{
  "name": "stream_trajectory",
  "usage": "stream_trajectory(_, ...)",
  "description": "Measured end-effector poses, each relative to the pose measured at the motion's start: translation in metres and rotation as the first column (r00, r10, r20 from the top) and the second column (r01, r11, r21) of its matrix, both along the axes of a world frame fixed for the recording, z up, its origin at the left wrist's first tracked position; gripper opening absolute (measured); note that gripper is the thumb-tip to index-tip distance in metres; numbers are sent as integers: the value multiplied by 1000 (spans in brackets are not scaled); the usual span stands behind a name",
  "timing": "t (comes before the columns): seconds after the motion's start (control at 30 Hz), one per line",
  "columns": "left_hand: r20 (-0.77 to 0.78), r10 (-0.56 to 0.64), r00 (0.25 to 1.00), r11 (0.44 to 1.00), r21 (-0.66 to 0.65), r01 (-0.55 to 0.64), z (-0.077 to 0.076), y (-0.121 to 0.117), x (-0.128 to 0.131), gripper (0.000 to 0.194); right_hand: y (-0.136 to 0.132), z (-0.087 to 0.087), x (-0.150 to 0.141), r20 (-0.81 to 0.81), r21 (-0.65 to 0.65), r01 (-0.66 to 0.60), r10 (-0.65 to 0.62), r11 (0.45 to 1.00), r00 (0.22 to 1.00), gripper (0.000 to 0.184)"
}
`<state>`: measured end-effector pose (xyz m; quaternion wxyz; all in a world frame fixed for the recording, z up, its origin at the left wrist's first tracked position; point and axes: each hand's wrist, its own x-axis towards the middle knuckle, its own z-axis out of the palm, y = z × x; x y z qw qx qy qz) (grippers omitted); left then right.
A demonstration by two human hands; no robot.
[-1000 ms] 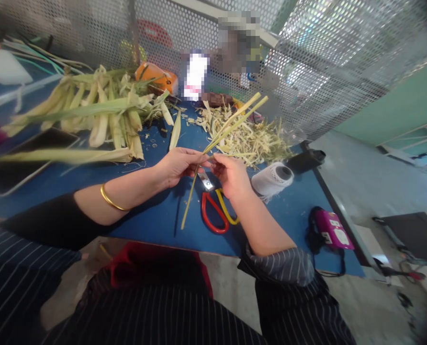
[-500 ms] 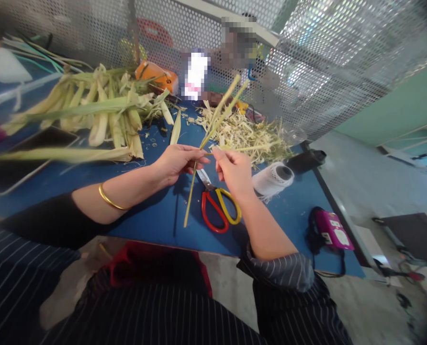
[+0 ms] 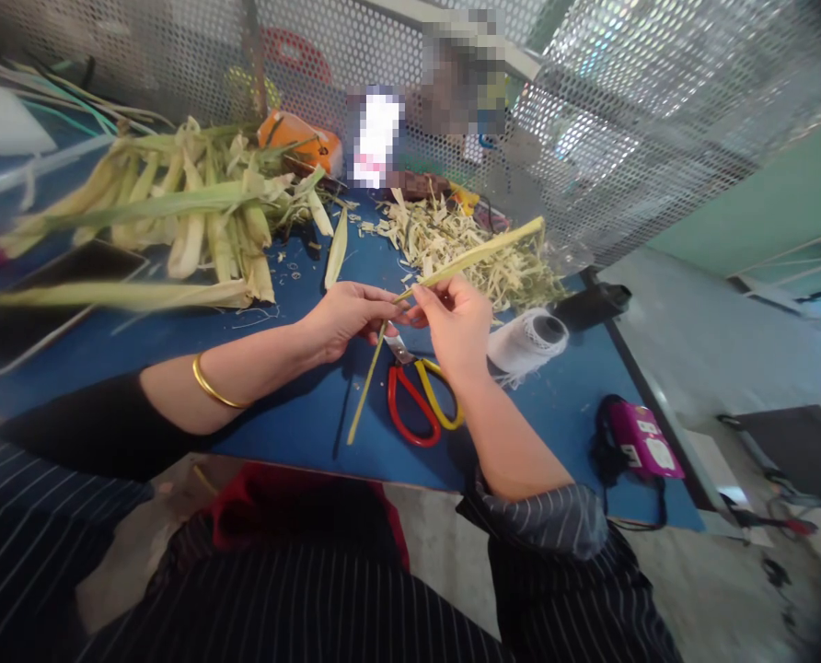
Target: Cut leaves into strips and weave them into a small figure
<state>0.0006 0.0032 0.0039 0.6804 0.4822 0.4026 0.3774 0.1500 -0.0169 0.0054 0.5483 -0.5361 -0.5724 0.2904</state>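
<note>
Between my two hands runs a thin yellow-green corn husk strip [image 3: 483, 250]. My left hand [image 3: 355, 318] pinches it, and its narrow tail hangs down toward the table's near edge. My right hand [image 3: 457, 327] grips the strip close beside the left fingertips, with the wider end pointing up to the right. Scissors [image 3: 414, 405] with one red and one yellow handle lie just below my hands, their blades partly hidden by the fingers. A cone of white thread [image 3: 529, 343] lies to the right of my right hand.
Corn husks [image 3: 190, 207] are heaped at the left, beside a dark tablet-like panel [image 3: 52, 304]. Husk scraps [image 3: 466, 249] pile up behind my hands. An orange packet [image 3: 300, 143] stands at the back; a purple device [image 3: 645, 440] with a black cord sits at the right edge.
The strip's upper part has swung from upright to leaning right, and its two separate ends now lie together. My right hand has closed round it near the left fingertips.
</note>
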Motion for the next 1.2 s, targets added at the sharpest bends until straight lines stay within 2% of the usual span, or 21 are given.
stream_trajectory(0.1,-9,17,1000,1000,9,-17,0,1,1,14,-2,-1,0,123,91,74,-85,993,989,18)
stream_trajectory(0.23,-31,42,999,999,10,-42,-1,2,1,9,-3,-5,-1,261,194,59,-110,979,959,16)
stream_trajectory(0.3,-43,38,998,999,18,-37,-1,3,1,9,-3,-7,-2,255,211,35,-89,977,963,15)
stream_trajectory(0.43,-122,23,992,997,72,-14,0,3,0,9,-4,-5,-2,235,177,-80,37,981,971,15)
stream_trajectory(0.53,-230,-11,973,991,130,41,-2,1,-1,10,-6,0,0,425,238,-136,23,962,905,15)
stream_trajectory(0.63,-353,-79,932,960,224,167,-3,-2,-1,13,-6,3,1,596,320,-181,-50,930,802,9)
stream_trajectory(0.73,-378,-197,905,928,227,297,-4,-5,0,13,-5,2,1,656,350,-163,-118,922,745,9)
stream_trajectory(0.8,-335,-233,913,924,215,315,-4,-7,1,14,-4,1,1,651,345,-145,-125,927,748,9)
stream_trajectory(0.93,-241,-229,943,945,178,275,-1,-9,3,15,-4,4,1,539,342,-154,-59,927,840,10)
stream_trajectory(1.03,-146,-163,976,978,110,180,3,-6,0,16,-5,8,4,421,398,-67,-117,915,900,15)
stream_trajectory(1.1,-76,-86,993,994,63,90,6,-3,-2,18,-5,9,7,417,381,6,-177,925,892,20)
stream_trajectory(1.2,7,37,999,999,22,-37,9,3,-5,19,-4,6,9,559,254,-10,-138,967,818,26)
